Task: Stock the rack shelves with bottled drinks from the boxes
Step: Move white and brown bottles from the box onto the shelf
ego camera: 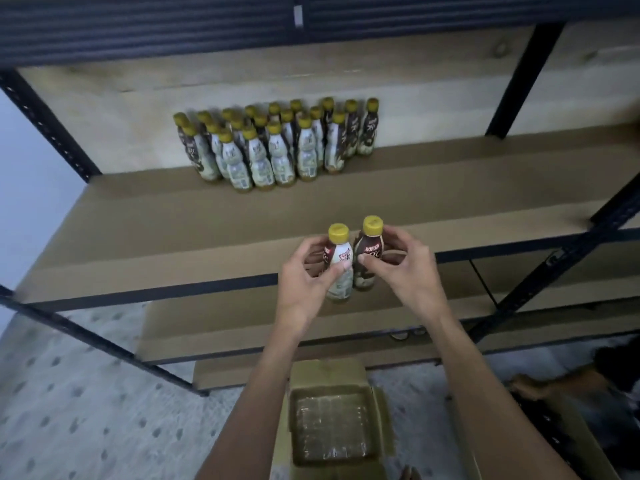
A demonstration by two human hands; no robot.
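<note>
My left hand (pixel 304 271) grips a yellow-capped coffee bottle (pixel 341 261) with a white and brown label. My right hand (pixel 403 268) grips a second, darker bottle (pixel 369 251) right beside it. Both bottles are upright, held in the air above the front edge of the brown shelf board (pixel 207 220). At the back of that shelf stand several matching bottles (pixel 277 147) in tight rows. Below my arms an open cardboard box (pixel 332 420) sits on the floor, with clear plastic wrap at its bottom.
The black metal rack (pixel 519 81) has an upper shelf overhead and lower shelves (pixel 242 323) beneath. A second open box (pixel 571 427) lies at the right on the patterned grey floor (pixel 86 393). The shelf board stretches bare left and right of the bottle rows.
</note>
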